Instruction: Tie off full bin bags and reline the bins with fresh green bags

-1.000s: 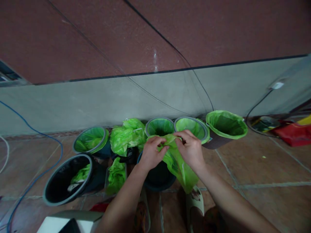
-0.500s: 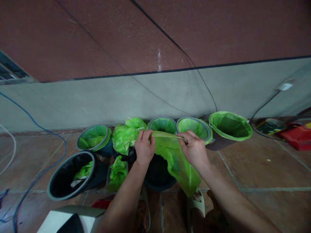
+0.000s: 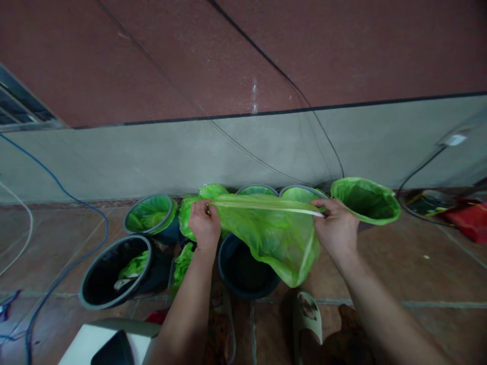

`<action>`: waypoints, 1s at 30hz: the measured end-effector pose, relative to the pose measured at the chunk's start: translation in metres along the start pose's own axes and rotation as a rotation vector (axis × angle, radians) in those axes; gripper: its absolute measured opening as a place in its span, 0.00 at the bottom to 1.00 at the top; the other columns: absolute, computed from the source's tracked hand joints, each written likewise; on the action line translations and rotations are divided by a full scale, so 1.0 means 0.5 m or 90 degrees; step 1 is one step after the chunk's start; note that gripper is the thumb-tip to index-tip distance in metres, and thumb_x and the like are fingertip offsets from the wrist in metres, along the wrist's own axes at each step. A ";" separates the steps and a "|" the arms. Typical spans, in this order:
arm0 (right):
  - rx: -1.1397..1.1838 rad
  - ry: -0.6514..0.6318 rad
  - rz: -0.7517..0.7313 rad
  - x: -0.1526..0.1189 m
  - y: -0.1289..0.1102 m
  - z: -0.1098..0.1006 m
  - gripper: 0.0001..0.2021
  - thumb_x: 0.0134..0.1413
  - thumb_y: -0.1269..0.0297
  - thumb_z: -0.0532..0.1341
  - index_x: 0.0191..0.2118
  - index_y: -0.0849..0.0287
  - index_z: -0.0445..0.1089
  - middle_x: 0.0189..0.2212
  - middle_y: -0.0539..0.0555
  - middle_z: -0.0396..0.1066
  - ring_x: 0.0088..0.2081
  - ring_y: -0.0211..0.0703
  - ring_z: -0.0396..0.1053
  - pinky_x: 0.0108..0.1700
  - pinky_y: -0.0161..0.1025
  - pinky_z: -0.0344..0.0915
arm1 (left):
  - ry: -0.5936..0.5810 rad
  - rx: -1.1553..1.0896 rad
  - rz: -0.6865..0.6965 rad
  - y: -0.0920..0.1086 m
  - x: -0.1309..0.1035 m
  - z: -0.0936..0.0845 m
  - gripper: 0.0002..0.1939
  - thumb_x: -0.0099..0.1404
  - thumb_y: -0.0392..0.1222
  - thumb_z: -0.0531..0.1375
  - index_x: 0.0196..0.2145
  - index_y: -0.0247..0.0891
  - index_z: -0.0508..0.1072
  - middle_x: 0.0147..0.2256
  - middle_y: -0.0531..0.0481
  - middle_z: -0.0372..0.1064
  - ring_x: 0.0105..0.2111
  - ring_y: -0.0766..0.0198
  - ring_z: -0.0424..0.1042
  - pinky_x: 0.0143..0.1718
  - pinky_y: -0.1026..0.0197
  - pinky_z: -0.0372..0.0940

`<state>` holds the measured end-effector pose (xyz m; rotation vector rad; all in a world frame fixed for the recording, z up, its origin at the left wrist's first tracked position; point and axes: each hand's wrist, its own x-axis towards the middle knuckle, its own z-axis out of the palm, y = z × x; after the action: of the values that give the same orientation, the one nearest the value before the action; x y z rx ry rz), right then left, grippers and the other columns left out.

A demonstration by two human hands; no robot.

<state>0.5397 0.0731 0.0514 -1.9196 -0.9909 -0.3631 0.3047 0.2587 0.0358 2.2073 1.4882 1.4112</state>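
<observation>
A thin green drawstring trash bag (image 3: pixel 266 233) is stretched wide between my hands, its pale hem band running nearly level. My left hand (image 3: pixel 205 223) pinches one end of the hem, and my right hand (image 3: pixel 335 223) grips the other, where a white strip shows by the fingers. The bag's lower part hangs down to the right. Beneath it stands an unlined dark bin (image 3: pixel 247 271) on the floor, partly covered by the bag. At my left wrist is a tub with crumpled green bags (image 3: pixel 183 263), partly hidden.
Several bins lined with green bags, such as the right one (image 3: pixel 365 203) and the left one (image 3: pixel 150 215), stand along the wall. A dark bin (image 3: pixel 114 274) tilts at left. A blue hose (image 3: pixel 57 284), a white box (image 3: pixel 87 342) and a red object (image 3: pixel 472 223) lie around.
My hands have moved apart, the left to the left and the right to the right. The bag's mouth is now stretched much wider, and its hanging end has risen.
</observation>
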 end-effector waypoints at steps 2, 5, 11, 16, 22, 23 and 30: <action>-0.022 0.008 0.019 0.005 0.010 -0.007 0.13 0.44 0.68 0.56 0.35 0.59 0.77 0.33 0.55 0.76 0.32 0.45 0.72 0.41 0.43 0.69 | 0.016 0.015 -0.035 -0.006 0.005 -0.004 0.09 0.61 0.36 0.53 0.36 0.38 0.73 0.29 0.49 0.68 0.33 0.60 0.69 0.39 0.60 0.63; -0.072 0.010 0.039 0.012 0.028 -0.017 0.16 0.42 0.68 0.54 0.35 0.60 0.77 0.34 0.57 0.76 0.33 0.48 0.72 0.40 0.45 0.69 | 0.062 0.009 -0.103 -0.017 0.014 -0.009 0.08 0.61 0.37 0.54 0.34 0.38 0.72 0.30 0.50 0.68 0.31 0.62 0.68 0.38 0.61 0.63; -0.228 -0.045 0.058 0.011 0.075 -0.030 0.19 0.40 0.70 0.54 0.37 0.58 0.78 0.38 0.59 0.77 0.34 0.51 0.73 0.38 0.46 0.68 | 0.101 -0.036 -0.226 -0.035 0.031 -0.011 0.06 0.62 0.38 0.53 0.32 0.40 0.70 0.24 0.54 0.65 0.25 0.64 0.64 0.32 0.62 0.60; -0.310 -0.108 0.126 0.012 0.116 -0.033 0.18 0.40 0.69 0.57 0.38 0.56 0.79 0.31 0.59 0.76 0.27 0.51 0.71 0.32 0.46 0.66 | 0.137 -0.031 -0.219 -0.039 0.035 -0.019 0.06 0.63 0.39 0.54 0.33 0.39 0.70 0.28 0.52 0.68 0.28 0.64 0.67 0.35 0.62 0.61; -0.322 -0.098 0.156 0.023 0.132 -0.035 0.16 0.41 0.67 0.59 0.37 0.55 0.80 0.25 0.57 0.75 0.24 0.45 0.68 0.26 0.40 0.61 | 0.111 -0.018 -0.210 -0.050 0.035 -0.026 0.06 0.62 0.38 0.56 0.34 0.37 0.72 0.29 0.51 0.69 0.30 0.63 0.68 0.39 0.60 0.63; -0.330 -0.109 0.165 0.025 0.133 -0.037 0.16 0.41 0.68 0.59 0.38 0.55 0.80 0.25 0.57 0.75 0.24 0.46 0.68 0.26 0.40 0.61 | 0.110 -0.019 -0.211 -0.051 0.035 -0.026 0.06 0.62 0.38 0.56 0.34 0.37 0.72 0.29 0.51 0.70 0.30 0.63 0.68 0.39 0.60 0.63; -0.420 -0.311 0.149 -0.003 0.095 -0.030 0.26 0.43 0.62 0.66 0.53 0.57 0.73 0.45 0.65 0.74 0.45 0.63 0.72 0.40 0.55 0.69 | 0.039 -0.136 -0.127 -0.028 0.020 -0.002 0.07 0.64 0.40 0.56 0.36 0.37 0.73 0.29 0.52 0.71 0.27 0.65 0.68 0.33 0.63 0.63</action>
<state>0.5771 0.0477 0.0301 -2.7860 -1.0088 -0.0777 0.2955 0.2729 0.0348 1.8532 1.4538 1.5046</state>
